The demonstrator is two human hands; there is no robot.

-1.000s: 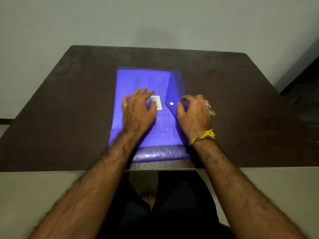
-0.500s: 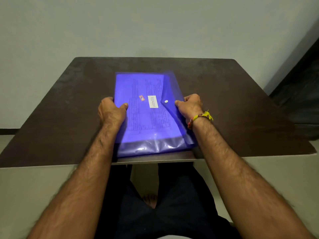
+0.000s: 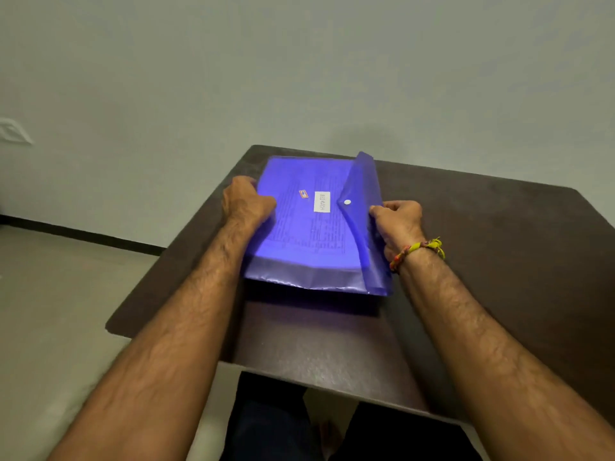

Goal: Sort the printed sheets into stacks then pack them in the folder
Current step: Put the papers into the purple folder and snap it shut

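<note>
Over the worktop [image 3: 499, 261], both hands grip the blue folder [image 3: 299, 254], left hand [image 3: 246, 202] and right hand [image 3: 397, 221] on its sides. Printed sheets [image 3: 309, 224] sit inside. Next, probably put it down.

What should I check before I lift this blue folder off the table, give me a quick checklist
1. Left hand grips the blue folder's left edge: ok.
2. Right hand grips its right edge: ok.
3. Printed sheets inside: ok.
4. Flap folded over: ok.
5. White snap button fastened: cannot tell.
6. No loose sheets on the table: ok.
</note>
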